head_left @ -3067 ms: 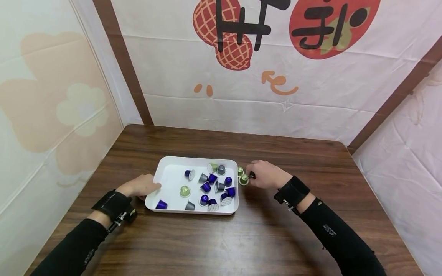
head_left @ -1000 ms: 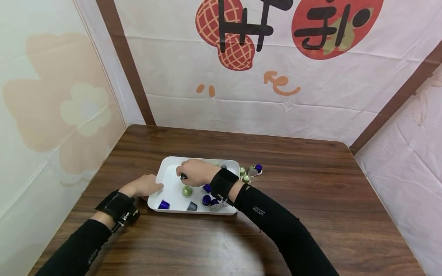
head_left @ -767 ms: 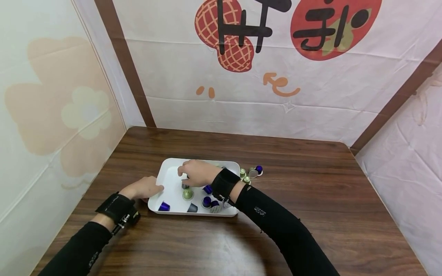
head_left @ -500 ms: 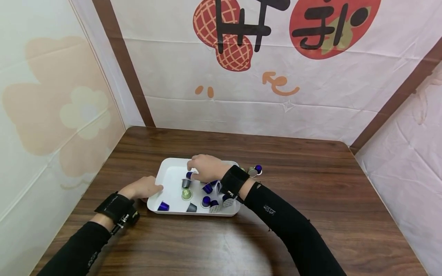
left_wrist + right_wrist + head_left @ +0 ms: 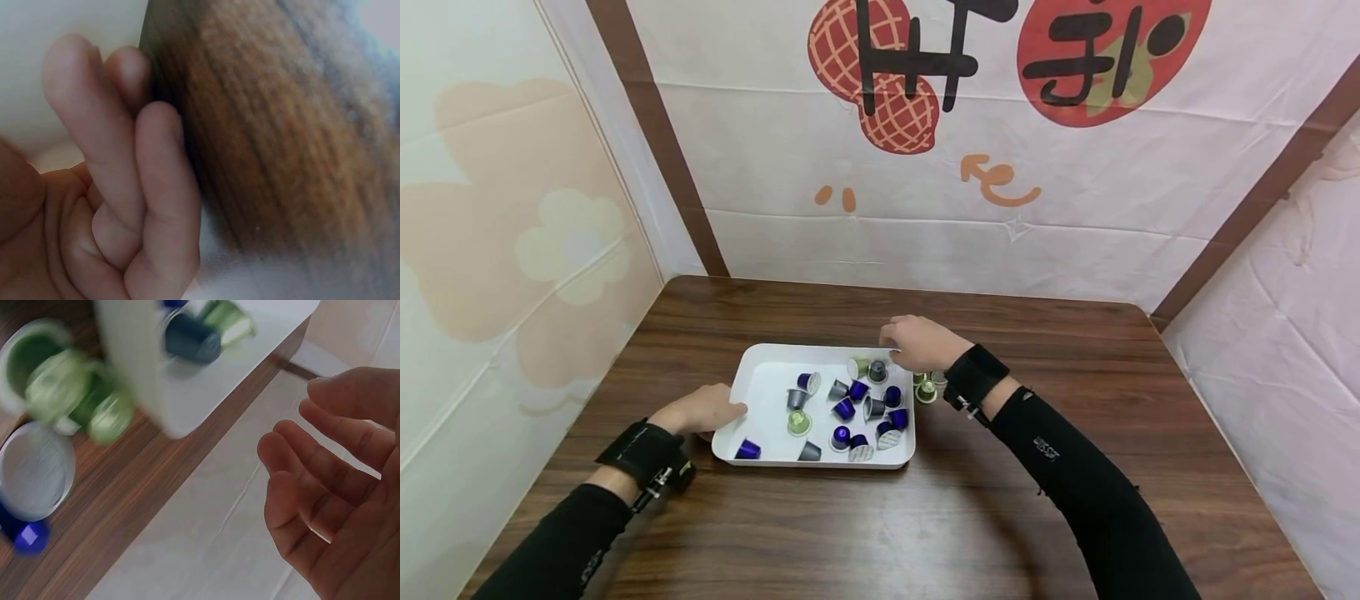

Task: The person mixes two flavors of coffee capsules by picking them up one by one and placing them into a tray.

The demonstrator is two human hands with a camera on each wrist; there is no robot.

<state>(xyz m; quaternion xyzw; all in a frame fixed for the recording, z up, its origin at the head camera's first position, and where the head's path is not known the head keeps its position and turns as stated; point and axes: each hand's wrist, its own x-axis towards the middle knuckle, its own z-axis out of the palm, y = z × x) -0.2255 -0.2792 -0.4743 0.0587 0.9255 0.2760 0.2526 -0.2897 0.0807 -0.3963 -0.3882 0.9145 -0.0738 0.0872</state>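
Observation:
A white tray [image 5: 763, 379] lies on the table with several coffee capsules in blue, grey and green. My left hand [image 5: 700, 410] grips its left end, thumb over the rim; in the left wrist view, the fingers [image 5: 165, 187] are bent beside the tray's edge. My right hand [image 5: 921, 343] is over the tray's back right corner, loosely curled and holding nothing, as the right wrist view confirms. A grey capsule [image 5: 797, 400] lies behind a green capsule [image 5: 799, 422] in the tray's left half. Right of the tray stand green capsules [image 5: 927, 392], partly hidden by my right wrist.
In the right wrist view, a blue capsule [image 5: 30, 537] and one showing its silver lid [image 5: 36, 467] lie outside the tray near the green ones. The brown wooden table [image 5: 820, 533] ends at printed cloth walls [image 5: 925, 242] behind and at both sides.
My right hand carried the grey capsule leftward from beside the tray, let it go behind the green one, then moved back right. My left hand has stayed on the tray.

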